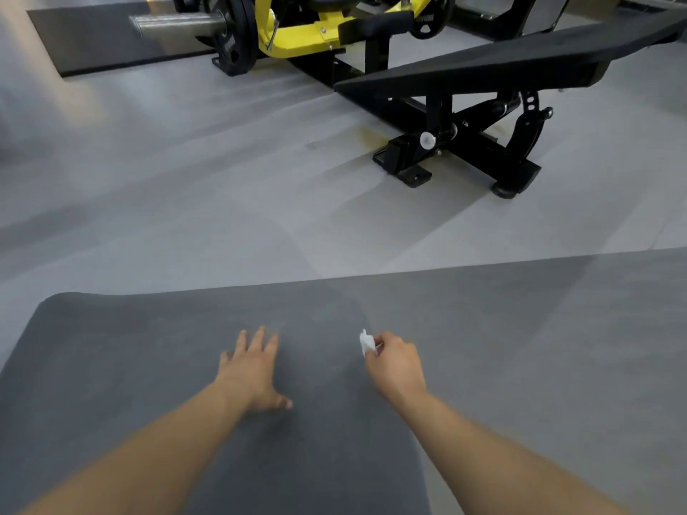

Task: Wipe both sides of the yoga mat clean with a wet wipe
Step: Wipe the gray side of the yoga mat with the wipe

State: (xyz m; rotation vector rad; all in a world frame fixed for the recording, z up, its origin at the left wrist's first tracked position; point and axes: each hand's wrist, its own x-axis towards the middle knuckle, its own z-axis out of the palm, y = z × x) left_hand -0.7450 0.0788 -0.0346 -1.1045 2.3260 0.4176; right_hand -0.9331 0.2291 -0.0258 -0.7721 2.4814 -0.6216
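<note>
Mat (520, 347), dark grey, lies flat on the pale grey floor (186, 187) and fills the lower half of the frame; its far edge runs from a rounded corner at lower left up toward the right edge, where the mat is cut off, and its near part is cut off by the bottom edge and partly hidden under both forearms. The left hand (252, 369) lies palm down on the mat just left of centre, fingers straight and spread, thumb out to the right, grasping nothing. The right hand (396, 362), just right of centre, has its fingers curled and pinches a small white wipe (367, 341), which sticks up from the fingertips; most of the wipe is hidden inside the hand, and whether it touches the mat cannot be told. The two hands are near each other but apart. The whole frame is softly blurred, with streaks across the floor, so the mat's surface texture is hard to make out. In the upper right a black bench (502, 65) slopes up toward the right, its high end cut off by the frame edge, on a black frame with feet resting on the floor. Behind it, at the top centre, stands a yellow machine (297, 35) with black plates (234, 42) and a blurred metal bar sticking out to the left; its upper part is cut off by the top edge.
</note>
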